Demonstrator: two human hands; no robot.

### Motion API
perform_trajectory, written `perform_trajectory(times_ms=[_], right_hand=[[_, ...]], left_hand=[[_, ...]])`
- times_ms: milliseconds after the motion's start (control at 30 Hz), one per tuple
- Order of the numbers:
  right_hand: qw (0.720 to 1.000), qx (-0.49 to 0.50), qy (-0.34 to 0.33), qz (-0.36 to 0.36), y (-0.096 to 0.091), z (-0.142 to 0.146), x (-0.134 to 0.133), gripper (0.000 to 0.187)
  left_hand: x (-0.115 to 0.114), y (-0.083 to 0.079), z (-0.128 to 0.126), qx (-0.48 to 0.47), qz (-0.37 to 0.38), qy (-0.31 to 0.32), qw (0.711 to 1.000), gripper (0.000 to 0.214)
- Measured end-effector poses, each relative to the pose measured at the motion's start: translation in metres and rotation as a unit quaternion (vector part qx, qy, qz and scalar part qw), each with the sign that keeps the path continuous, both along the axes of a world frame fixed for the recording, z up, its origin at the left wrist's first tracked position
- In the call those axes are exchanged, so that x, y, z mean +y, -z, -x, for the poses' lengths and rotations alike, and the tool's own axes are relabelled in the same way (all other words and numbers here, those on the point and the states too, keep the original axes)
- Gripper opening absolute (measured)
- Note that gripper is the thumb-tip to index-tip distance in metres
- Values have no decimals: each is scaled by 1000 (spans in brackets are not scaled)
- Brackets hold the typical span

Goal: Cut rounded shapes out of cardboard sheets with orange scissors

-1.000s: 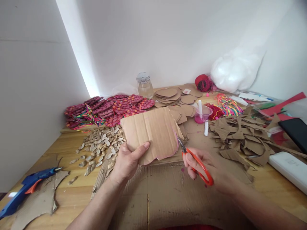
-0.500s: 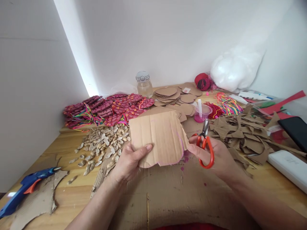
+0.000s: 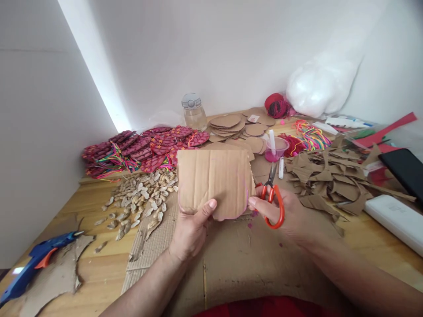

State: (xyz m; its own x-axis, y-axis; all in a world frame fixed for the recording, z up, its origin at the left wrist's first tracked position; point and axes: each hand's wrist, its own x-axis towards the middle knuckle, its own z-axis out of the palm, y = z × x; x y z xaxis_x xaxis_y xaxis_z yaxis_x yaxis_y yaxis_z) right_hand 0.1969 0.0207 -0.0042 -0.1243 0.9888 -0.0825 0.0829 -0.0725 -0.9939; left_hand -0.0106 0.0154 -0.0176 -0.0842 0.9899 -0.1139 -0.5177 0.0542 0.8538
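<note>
In the head view, the left hand (image 3: 190,231) is gripping the cardboard piece (image 3: 214,185) by its lower left edge, thumb pressing on the front. The piece is hanging tilted above a large cardboard sheet (image 3: 238,268). The right hand (image 3: 284,209) is carrying orange-handled scissors (image 3: 271,194) while its thumb and fingers are closing on the piece's lower right edge. The blades are pointing away, towards a pink cup (image 3: 276,153). The piece is standing in the way of some cardboard cutouts (image 3: 226,122) behind — partly covering them. Peanut shells (image 3: 142,193) are lying left of it; cardboard scraps (image 3: 330,171) are crowding the right side — near a phone (image 3: 405,165). A glue gun (image 3: 42,253) is resting far left.
</note>
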Motion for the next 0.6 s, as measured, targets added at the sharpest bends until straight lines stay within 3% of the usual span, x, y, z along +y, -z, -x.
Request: perform_trajectory(times_ms=[200,267,400,467,600], right_hand=[[997,-47,-25,-55,-2,-1,-3,20],[985,-100,-10,-140,0,-4,-1,14],[922,-207,49,-325,8,-10,4,12],[923,-198,50,-327,12,-11,5,12],[963,-131,0,-236,17,-7,1,11]], left_hand=[[-1,-9,-3,17,38,-2,999,64],[-1,-10,-3,14,40,7,999,65],[-3,-10,-3,-11,48,28,998,66],[-4,-10,-4,-43,46,26,998,62],[-9,-9,-6,-63,21,9,998,68]])
